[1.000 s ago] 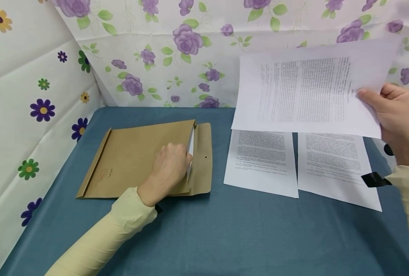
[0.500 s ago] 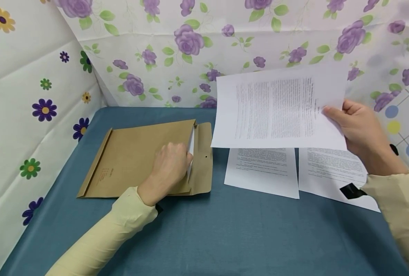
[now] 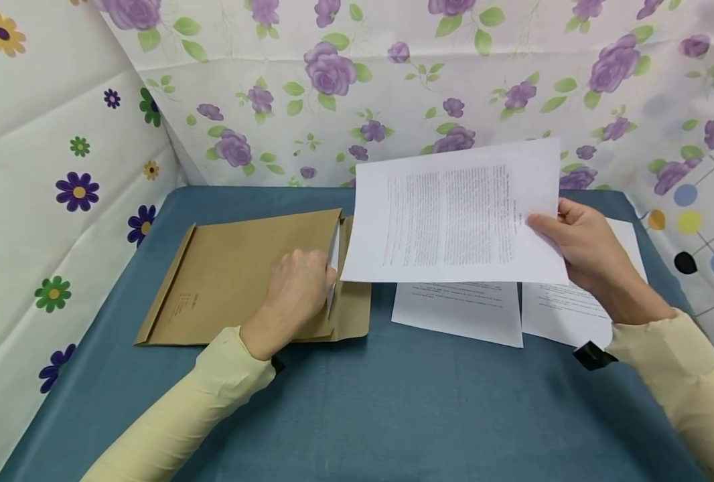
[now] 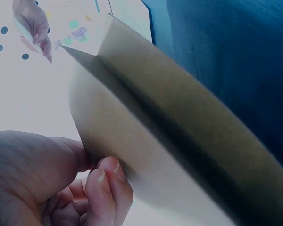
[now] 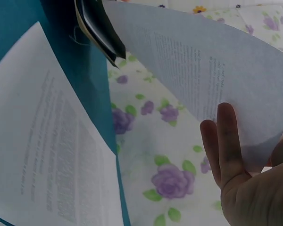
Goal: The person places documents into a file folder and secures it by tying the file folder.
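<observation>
A brown paper envelope (image 3: pixel 230 268) lies on the table at left, its flap (image 3: pixel 353 311) folded out to the right. My left hand (image 3: pixel 293 291) pinches the upper layer at the mouth, holding it raised; in the left wrist view, the thumb and curled fingers (image 4: pixel 111 188) meet at the envelope's edge. White paper (image 3: pixel 334 254) shows inside the mouth. My right hand (image 3: pixel 592 251) holds a printed sheet (image 3: pixel 453 221) by its right edge, thumb on top. This sheet hangs in the air, its left end in front of part of the flap.
Two printed sheets lie side by side on the blue tablecloth (image 3: pixel 393 415): the left sheet (image 3: pixel 459 321) and the right sheet (image 3: pixel 564 321), both partly covered from view. A flowered cloth wall (image 3: pixel 260 80) stands behind the table, another (image 3: pixel 49 221) along its left side.
My right hand has carried the printed sheet left and down, from above the two lying sheets to beside the envelope's mouth. The left hand and the envelope stay where they were.
</observation>
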{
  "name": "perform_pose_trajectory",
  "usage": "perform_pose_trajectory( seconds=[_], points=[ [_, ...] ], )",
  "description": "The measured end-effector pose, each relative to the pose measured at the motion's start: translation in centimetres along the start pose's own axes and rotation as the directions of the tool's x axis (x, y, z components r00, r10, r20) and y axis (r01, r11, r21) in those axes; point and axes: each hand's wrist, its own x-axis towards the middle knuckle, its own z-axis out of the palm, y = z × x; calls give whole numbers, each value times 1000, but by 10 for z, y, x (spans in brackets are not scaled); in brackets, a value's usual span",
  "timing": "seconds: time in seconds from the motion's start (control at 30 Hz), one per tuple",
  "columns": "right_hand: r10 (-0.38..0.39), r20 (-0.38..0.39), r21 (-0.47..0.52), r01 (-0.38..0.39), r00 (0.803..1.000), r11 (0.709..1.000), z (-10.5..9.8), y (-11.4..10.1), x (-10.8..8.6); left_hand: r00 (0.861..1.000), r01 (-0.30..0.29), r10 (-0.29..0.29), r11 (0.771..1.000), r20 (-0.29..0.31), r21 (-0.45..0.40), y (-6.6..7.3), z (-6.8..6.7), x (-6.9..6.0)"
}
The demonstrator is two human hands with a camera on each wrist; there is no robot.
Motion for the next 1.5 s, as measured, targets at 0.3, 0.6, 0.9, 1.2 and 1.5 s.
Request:
perform_pose_trajectory(
  seconds=[0.3,0.6,0.9,1.2,1.5],
  points=[
    [80,83,25,-83,993,996,20,11,-9,1000,-4,4,1000,4,7,0,1,-1],
    [85,116,5,-86,990,996,22,14,-20,1000,17,-17,1000,5,18,-1,2,0],
    [91,187,27,-97,978,995,29,21,-24,997,64,-65,998,38,26,0,2,2],
    [83,320,66,-110,944,992,42,22,-19,996,68,-70,997,57,38,1,2,2],
    [122,523,-89,-88,844,992,37,18,-18,996,72,-74,997,56,42,2,1,2]
  ],
)
